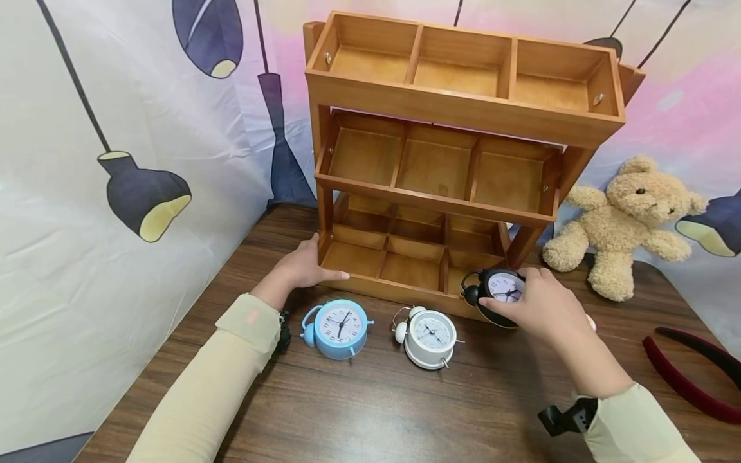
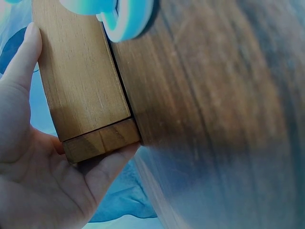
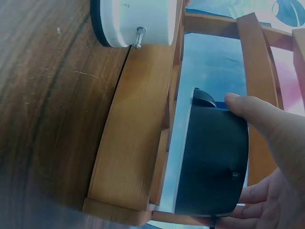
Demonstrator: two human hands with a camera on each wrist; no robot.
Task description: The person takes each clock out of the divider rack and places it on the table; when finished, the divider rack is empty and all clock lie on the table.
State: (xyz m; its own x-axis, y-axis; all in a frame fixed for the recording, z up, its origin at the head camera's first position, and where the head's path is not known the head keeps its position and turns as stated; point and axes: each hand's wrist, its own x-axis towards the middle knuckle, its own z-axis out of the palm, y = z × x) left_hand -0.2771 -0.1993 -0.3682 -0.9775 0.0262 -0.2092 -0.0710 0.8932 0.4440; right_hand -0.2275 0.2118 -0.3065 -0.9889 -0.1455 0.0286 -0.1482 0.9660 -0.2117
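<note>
A three-tier wooden shelf (image 1: pixel 463 109) with divided compartments stands at the back of the table. My left hand (image 1: pixel 301 265) grips the left end of its lowest tray, thumb along the front; the left wrist view shows fingers round the wooden corner (image 2: pixel 102 138). My right hand (image 1: pixel 547 302) holds a black twin-bell alarm clock (image 1: pixel 502 286) by its sides, over the lowest tray's right compartment. That clock's dark casing (image 3: pixel 214 162) fills the right wrist view. On the table before the shelf lie a light blue alarm clock (image 1: pixel 340 328) and a white alarm clock (image 1: pixel 429 337), dials up.
A beige teddy bear (image 1: pixel 622 222) sits right of the shelf. Near the table's right edge lies a dark red headband (image 1: pixel 683 379). Behind everything hangs a cloth (image 1: pixel 191 128) printed with lamps. A small, mostly hidden object (image 1: pixel 591 323) shows beside my right wrist.
</note>
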